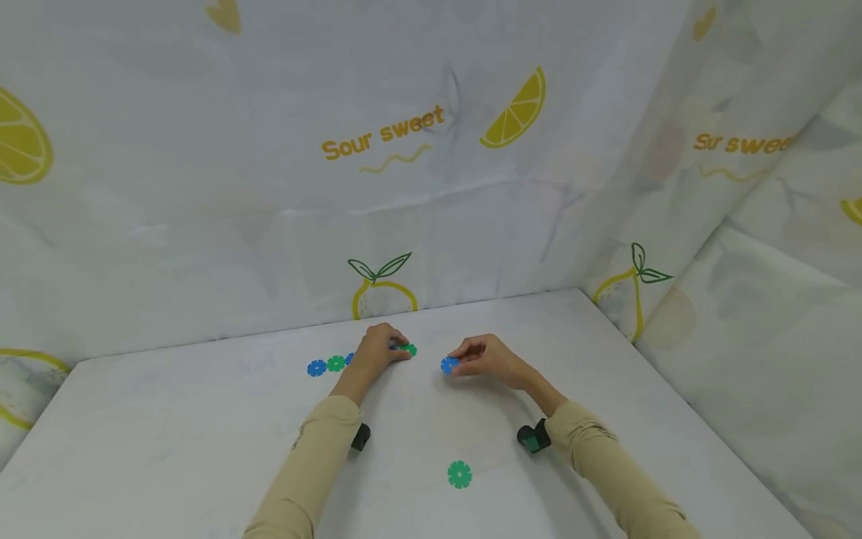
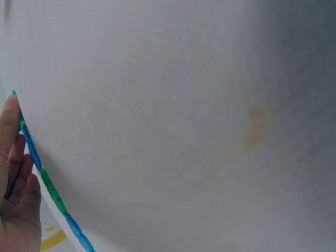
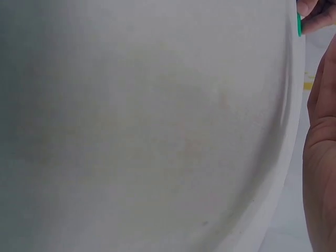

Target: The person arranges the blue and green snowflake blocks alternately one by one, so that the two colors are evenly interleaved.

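A row of notched plastic snowflake discs, blue and green by turns, lies along the far part of the table; its left end is a blue disc [image 1: 316,367] beside a green disc [image 1: 336,363]. My left hand [image 1: 377,352] covers the middle of this row and pinches the green disc [image 1: 410,349] at its right end. In the left wrist view the discs, such as a green disc [image 2: 53,193], run edge to edge past the fingers. Just to the right, apart from the row, my right hand [image 1: 494,361] pinches a single blue disc [image 1: 449,365] by its edge.
A loose green disc [image 1: 460,474] lies nearer the front, between the forearms. The white table [image 1: 168,427] meets a lemon-printed cloth wall [image 1: 269,247] at the back, and more cloth hangs at the right. Each wrist carries a dark camera mount [image 1: 533,436].
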`<state>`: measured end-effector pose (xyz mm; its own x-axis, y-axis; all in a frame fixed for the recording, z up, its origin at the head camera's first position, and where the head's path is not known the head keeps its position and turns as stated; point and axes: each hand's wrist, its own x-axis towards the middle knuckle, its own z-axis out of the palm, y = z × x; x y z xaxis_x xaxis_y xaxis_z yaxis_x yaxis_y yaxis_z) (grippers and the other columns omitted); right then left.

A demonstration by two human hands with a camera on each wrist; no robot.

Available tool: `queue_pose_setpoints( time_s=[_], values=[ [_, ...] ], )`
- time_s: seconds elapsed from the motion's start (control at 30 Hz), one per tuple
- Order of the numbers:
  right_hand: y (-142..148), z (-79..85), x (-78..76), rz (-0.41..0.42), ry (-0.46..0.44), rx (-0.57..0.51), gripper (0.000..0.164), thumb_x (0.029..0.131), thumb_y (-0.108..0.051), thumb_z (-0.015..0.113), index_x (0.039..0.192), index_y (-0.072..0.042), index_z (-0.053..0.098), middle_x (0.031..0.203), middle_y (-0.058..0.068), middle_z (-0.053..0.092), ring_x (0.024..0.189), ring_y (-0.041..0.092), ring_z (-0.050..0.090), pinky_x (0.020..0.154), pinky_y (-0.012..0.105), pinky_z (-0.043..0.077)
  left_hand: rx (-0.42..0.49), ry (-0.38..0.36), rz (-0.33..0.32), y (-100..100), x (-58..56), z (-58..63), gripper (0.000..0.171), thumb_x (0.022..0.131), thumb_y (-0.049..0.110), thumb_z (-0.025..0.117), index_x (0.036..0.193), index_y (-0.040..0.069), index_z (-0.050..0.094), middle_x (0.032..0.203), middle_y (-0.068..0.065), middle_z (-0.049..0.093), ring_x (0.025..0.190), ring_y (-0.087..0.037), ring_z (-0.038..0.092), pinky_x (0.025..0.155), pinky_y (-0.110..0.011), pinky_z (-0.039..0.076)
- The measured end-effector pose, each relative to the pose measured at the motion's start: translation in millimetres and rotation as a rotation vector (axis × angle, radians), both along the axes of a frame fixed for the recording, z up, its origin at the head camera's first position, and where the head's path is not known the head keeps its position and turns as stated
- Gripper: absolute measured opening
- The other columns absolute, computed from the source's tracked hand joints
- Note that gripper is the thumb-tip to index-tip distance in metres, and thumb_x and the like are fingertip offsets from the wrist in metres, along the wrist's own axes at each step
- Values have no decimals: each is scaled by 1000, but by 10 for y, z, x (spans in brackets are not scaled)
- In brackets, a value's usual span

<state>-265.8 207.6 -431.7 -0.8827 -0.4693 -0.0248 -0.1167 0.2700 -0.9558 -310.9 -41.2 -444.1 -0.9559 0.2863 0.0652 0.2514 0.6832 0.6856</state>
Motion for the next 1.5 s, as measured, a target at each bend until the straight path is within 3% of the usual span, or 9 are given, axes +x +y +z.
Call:
queue_pose_setpoints(
  time_s=[0.23, 0.5, 0.93, 1.27, 1.5],
  values=[
    [-1, -53, -211, -15, 33, 44, 24, 83, -6, 74, 104, 4, 69, 104, 12, 68, 92, 15, 62, 79, 22, 52, -20, -7, -8, 4, -30, -10, 21, 77, 13, 79, 96, 5, 74, 101, -8, 65, 106, -26, 59, 98, -38, 46],
    [-70, -79, -389, -67, 1, 39, 26, 84, -4, 73, 107, 6, 67, 103, 12, 69, 93, 14, 63, 83, 23, 53, -28, -10, -7, -18, -46, 3, 21, 78, 14, 79, 97, 6, 74, 102, -8, 65, 106, -26, 59, 98, -38, 45],
    [-307, -92, -476, -128, 57, 95, 25, 82, -4, 75, 104, 8, 68, 102, 16, 70, 89, 12, 64, 78, 20, 52, -34, -22, -1, -22, -43, 9, 20, 80, 16, 78, 98, 7, 74, 107, -8, 64, 108, -26, 58, 98, -38, 45],
    [-461, 15, -499, -139, 224, 345, 21, 77, -7, 80, 93, 4, 72, 88, 12, 71, 74, 10, 62, 70, 21, 51, -55, -43, 13, -9, -31, 42, 20, 80, 16, 77, 98, 8, 75, 107, -8, 65, 109, -25, 58, 99, -39, 44],
    [-478, 31, -519, -148, 230, 447, 27, 77, -14, 81, 99, 0, 74, 90, 7, 71, 76, 11, 60, 67, 21, 49, -56, -51, 21, 2, -34, 43, 20, 81, 16, 77, 99, 8, 74, 107, -8, 64, 109, -25, 58, 99, -39, 44]
  ],
)
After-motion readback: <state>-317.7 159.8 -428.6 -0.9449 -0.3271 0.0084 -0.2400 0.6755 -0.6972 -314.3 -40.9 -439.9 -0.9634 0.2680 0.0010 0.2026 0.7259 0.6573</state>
